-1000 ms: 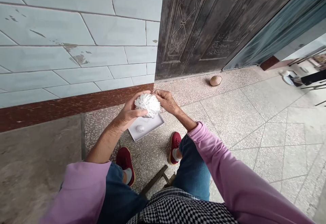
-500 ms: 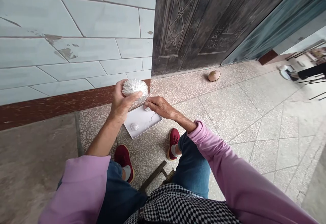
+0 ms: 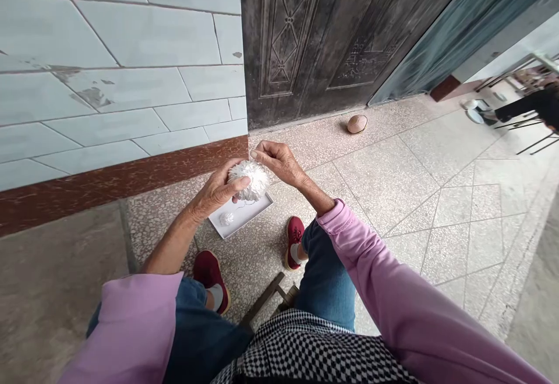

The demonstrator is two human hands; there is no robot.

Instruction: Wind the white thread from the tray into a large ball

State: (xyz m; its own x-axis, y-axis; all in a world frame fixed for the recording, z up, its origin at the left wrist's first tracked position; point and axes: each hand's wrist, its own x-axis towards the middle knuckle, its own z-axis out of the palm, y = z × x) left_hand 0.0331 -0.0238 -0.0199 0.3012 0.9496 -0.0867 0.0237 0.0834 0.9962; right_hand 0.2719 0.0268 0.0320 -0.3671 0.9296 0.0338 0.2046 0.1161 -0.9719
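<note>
A white, shaggy pompom (image 3: 255,183) rests in my left hand (image 3: 216,190), the thumb lying across its front and the fingers behind it. At its upper right edge, my right hand (image 3: 280,161) has thumb and forefinger pinched together. Whatever is between those fingertips is too small to make out. Below the hands, a shallow white box lid or tray (image 3: 247,219) lies on the floor, partly covered by the pompom. Inside its left end sits a smaller white tuft (image 3: 226,219), and a thin dark strand curves near the right side.
Red shoes (image 3: 209,273) flank the tray on the speckled floor. A wooden stool edge (image 3: 264,299) shows between the legs. Ahead are a tiled wall (image 3: 183,122) and a dark carved door (image 3: 297,52). A tan rounded object (image 3: 357,123) lies by the door.
My left hand has brought the pompom rightward and down, turning it. My right hand has risen from over the tray to the pompom's upper edge. The view has shifted slightly.
</note>
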